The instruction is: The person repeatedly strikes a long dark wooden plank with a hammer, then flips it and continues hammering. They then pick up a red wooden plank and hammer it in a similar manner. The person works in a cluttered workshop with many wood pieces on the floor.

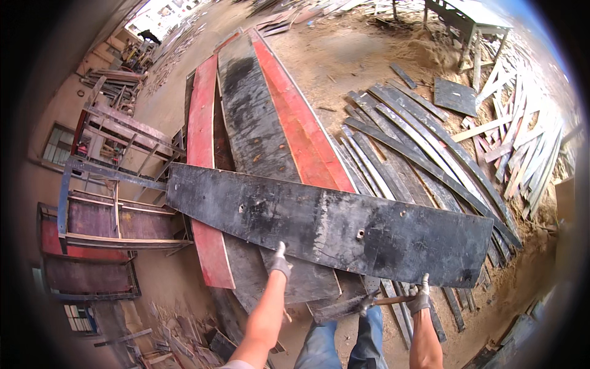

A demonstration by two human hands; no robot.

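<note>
A long dark board (332, 224) is laid crosswise over a red panel (203, 129) and a dark panel (255, 117), in front of the person's legs. Its near edge is gripped by the grey-gloved left hand (281, 263), the thumb resting on the upper face; the fingers are hidden beneath, so how tightly they are curled cannot be told. By the right hand (421, 298), also gloved, a hammer (396, 301) is held by its wooden handle, fingers closed round it, thumb raised against the board. The board's face is marked by a pale streak, scuffs and small holes. Dark strips (430, 154) are heaped to the right.
</note>
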